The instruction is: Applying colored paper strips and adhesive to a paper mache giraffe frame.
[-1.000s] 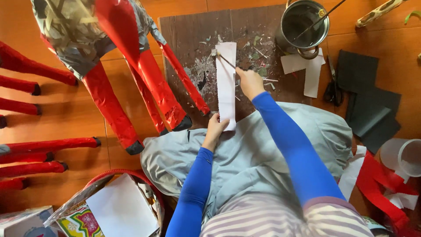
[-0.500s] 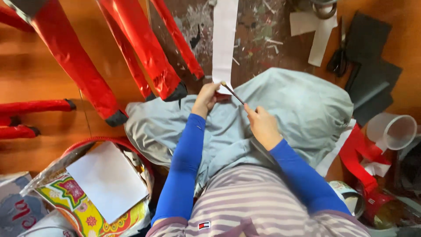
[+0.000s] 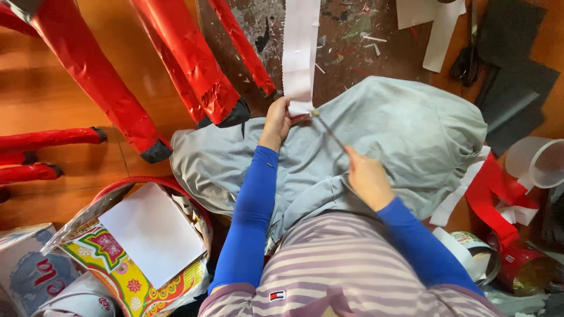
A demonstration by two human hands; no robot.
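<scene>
My left hand [image 3: 277, 120] pinches the near end of a long white paper strip [image 3: 300, 53] that runs away from me over a dark, paint-flecked board [image 3: 352, 53]. My right hand [image 3: 365, 174] grips the handle of a thin brush [image 3: 328, 130], whose tip touches the strip's near end beside my left fingers. Both arms wear blue sleeves. A grey cloth [image 3: 405, 135] covers my lap under both hands.
Red foil-covered cones [image 3: 194, 64] lie to the left on the orange floor. Scissors [image 3: 467, 58], white paper pieces and dark grey sheets [image 3: 517, 88] are at the upper right. A clear plastic cup [image 3: 537, 161] and red strips [image 3: 493, 194] are at right. A red-rimmed basket [image 3: 147, 246] holds papers at lower left.
The view tilted down toward my lap. My right hand drew back from the far board to near my body, and the brush tip now meets the strip's near end held by my left hand.
</scene>
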